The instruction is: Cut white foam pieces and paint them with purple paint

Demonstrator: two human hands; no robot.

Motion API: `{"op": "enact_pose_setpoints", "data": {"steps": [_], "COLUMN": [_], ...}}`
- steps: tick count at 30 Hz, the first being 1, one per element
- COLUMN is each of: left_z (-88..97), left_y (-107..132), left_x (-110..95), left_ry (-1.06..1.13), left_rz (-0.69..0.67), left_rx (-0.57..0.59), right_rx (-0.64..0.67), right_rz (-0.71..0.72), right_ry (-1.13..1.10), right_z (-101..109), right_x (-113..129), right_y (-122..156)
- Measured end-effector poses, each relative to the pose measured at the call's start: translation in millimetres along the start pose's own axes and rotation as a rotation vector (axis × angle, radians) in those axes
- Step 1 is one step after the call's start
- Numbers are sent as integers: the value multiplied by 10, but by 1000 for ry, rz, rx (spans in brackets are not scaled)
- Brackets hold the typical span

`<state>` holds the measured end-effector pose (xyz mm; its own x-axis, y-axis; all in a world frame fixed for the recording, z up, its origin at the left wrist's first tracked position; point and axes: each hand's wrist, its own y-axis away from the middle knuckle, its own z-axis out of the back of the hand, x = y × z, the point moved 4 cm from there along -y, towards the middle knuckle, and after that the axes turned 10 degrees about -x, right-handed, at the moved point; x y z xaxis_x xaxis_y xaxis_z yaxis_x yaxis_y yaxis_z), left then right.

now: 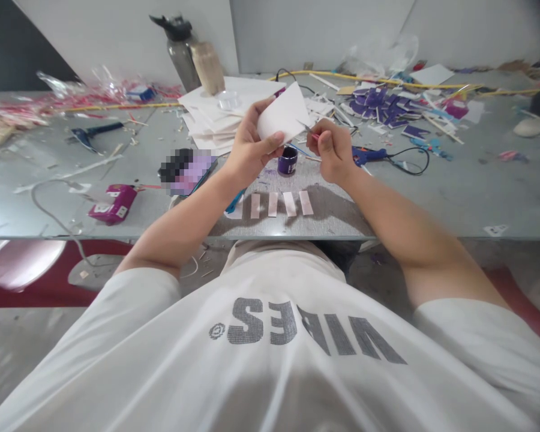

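- Near edge of the grey table (454,201) runs straight across, just in front of the white shirt (292,282); both forearms reach over it.
- Just inside that edge: four narrow white strips (273,204) in a spaced row, grey surface showing between them. Wider white piece (234,211) at the row's left end, blue item (234,203) over it, partly hidden by the left forearm.
- Purple box (113,204) left of the left forearm, near the edge. Pixelated phone-like item (201,174) beside that forearm.
- Small dark purple jar (288,167) upright beyond the strips, between the forearms. Room sideways there is limited by the arms.
- Left hand (254,141): pinched on a white sheet (288,114), thumb on the near face, fingers behind.
- Right hand (335,150): curled closed around a thin pointed tool (306,128), reddish grip, tip at the sheet's right edge; can't tell if touching.
- Sheet is up in front of the chest, tilted, plain white, flat, straight-edged, one corner up.
- Blue glue gun (369,156) right behind the right wrist.
- Farther: white sheet stack (204,135) left, purple scrap pile (378,108) right.
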<state>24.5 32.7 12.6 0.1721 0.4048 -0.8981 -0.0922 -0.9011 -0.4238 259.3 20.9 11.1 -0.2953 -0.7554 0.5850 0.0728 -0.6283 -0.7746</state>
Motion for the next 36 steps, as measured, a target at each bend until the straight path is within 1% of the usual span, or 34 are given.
{"op": "enact_pose_setpoints", "data": {"steps": [9,13,16,19,23,27,31,33,36], "left_z": [20,-1,-17,-37,-65,-131,-215,-247,-272], "left_y": [5,-1,-2,9,48,126,202,224,245], "left_x": [-32,-43,-36,-44,-99,-193,-294,-309,-286], "left_ry": [16,13,-28,-40,10,91,163,177,193], "left_rz": [-30,-47,-38,-36,-46,0,-1,6,52], "left_rx": [28,11,-11,2,25,50,60,78,116], "right_rx": [6,31,33,41,59,73,93,103,109], "right_rz": [15,28,44,51,56,152,219,261,336], "right_ry": [-23,-27,-31,-25,-6,-17,-21,-19,0], "right_z": [1,-3,-2,-2,-7,-21,-18,-10,9], "right_x": [8,62,124,174,203,239,265,283,313], "right_y": [-4,15,32,48,71,102,128,135,144]}}
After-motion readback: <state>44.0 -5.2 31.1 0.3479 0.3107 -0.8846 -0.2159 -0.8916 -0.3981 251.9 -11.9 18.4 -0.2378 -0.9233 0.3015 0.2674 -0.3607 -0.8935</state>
